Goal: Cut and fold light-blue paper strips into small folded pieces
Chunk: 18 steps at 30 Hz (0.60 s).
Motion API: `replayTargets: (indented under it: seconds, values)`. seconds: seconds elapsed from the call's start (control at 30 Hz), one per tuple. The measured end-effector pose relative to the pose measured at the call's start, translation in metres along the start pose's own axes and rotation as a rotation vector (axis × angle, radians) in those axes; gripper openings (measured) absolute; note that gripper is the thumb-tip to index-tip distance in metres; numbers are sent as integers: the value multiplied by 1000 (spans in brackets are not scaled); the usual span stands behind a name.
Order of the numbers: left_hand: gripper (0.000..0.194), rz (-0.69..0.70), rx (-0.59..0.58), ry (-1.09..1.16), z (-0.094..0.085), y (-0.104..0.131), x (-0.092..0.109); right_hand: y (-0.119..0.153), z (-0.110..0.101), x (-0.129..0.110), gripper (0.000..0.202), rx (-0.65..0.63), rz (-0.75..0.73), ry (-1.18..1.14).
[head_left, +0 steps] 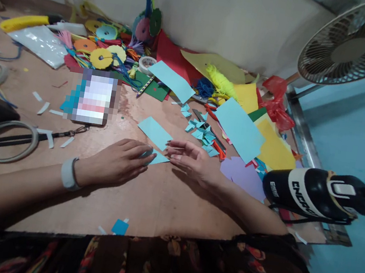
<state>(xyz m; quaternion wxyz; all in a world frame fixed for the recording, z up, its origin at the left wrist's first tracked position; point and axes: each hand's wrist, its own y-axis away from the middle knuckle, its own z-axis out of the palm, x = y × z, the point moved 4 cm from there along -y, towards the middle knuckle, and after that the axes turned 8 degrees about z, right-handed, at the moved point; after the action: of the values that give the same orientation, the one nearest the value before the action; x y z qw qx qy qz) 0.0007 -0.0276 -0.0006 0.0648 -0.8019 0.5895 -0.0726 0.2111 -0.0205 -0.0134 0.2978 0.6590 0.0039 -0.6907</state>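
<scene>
L hand (pixel 123 157) is coming in from the 9 o'clock side of a blue slip (pixel 159 158), fingers bunching over its L end; can't tell if they're pinching or just pressing. R hand (pixel 192 160) is reaching in from 3 o'clock, thumb & fingers parting slightly, tips sitting at or just by the slip's R corner; contact there isn't showing clearly. Slip itself is lying on the table (pixel 175 204) betw. the 2 hands.

Clock taken from slip: 1 blue strip (pixel 155 132) is lying just off at 11. Small folded bits (pixel 198 134) are clustering at 2, w/ orange-handled scissors (pixel 220 151) lying amongst them; a big blue sheet (pixel 239 129) is lying further out. Another sheet (pixel 172 82) is resting at 12. Purple paper (pixel 242 176) is lying at 3, & a black bottle (pixel 305 190) is lying beyond. Pixelated phone (pixel 93 97) is lying at 10, tape roll (pixel 34 140) at 9, blue square (pixel 120 227) at 7.
</scene>
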Motion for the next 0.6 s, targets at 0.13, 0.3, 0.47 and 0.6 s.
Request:
replayTargets:
  seconds: [0.13, 0.3, 0.47, 0.6]
  values:
    - [36, -4, -8, 8, 1, 0, 0, -2, 2, 0, 38, 80, 98, -187]
    - [37, -11, -24, 8, 1, -1, 0, -6, 7, 9, 38, 116, 178, -315]
    - [40, -21, -44, -2, 2, 0, 1, -7, 6, 11, 45, 94, 135, -193]
    - [41, -24, -32, 12, 5, 0, 0, -8, 5, 11, 48, 55, 122, -28]
